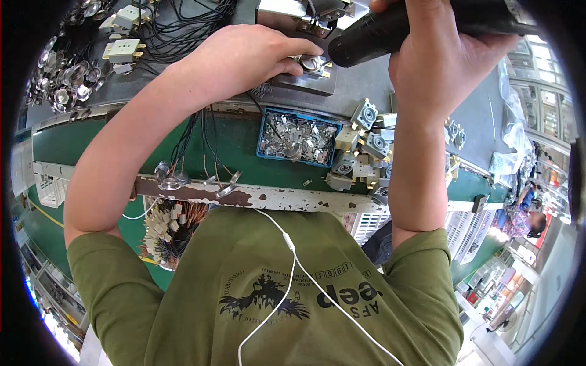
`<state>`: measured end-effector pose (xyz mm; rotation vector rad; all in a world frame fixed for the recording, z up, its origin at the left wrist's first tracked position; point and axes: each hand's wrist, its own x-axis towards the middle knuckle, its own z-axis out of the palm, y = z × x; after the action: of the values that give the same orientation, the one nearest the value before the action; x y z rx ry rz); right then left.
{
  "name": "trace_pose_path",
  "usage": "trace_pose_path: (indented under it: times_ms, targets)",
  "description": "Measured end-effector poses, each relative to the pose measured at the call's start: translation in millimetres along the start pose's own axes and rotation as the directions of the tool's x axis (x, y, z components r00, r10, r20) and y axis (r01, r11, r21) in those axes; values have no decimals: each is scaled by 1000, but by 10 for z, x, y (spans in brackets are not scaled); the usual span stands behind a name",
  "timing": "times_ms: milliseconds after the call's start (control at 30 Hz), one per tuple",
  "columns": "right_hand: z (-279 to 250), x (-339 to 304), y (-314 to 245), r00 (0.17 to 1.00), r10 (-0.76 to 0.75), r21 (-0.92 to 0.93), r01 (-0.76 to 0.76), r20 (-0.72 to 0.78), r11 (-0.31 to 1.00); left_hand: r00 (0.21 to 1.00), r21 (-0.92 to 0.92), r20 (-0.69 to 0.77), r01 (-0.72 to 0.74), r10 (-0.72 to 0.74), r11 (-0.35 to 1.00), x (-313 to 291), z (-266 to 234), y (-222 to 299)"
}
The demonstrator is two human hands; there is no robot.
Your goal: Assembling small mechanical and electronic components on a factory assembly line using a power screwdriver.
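My left hand reaches across to a dark metal block on the bench. Its thumb and index finger pinch a small part with a round metal disc and brass-coloured tabs, which rests on the block. My right hand is wrapped round a thick black cylindrical tool that looks like an electric screwdriver. The tool lies slanted, with its rounded end close to the right of the small part. Any bit at its tip cannot be made out. Behind the block stands a shiny metal fixture.
A blue tray of small metal pieces lies nearer me, beside piled square switch-like parts. Metal discs, pale connector blocks and black wires crowd the left. Wired discs hang at the bench edge. Another person is far right.
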<state>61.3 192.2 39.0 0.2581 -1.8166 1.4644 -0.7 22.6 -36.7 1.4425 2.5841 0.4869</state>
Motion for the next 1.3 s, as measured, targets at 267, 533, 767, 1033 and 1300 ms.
trace_pose_path:
  times_ms: [267,533,767,1033,1300]
  targets:
    - [36,-94,-14,996,-56,62,51,70,997,999,10,-24,-49,49,999,13,33,-32]
    - [119,-132,103,994,-106,164,104,2,981,997,57,-32,-72,74,996,-14,69,-74]
    - [148,-49,205,982,-184,151,175,48,973,990,51,120,-77,70,996,15,-136,51]
    - [-5,74,158,992,-126,211,117,31,971,998,58,-47,-40,43,997,-31,46,-31]
    - [-374,207,-167,978,-123,-3,125,169,992,999,19,-24,-21,21,1000,-31,-54,54]
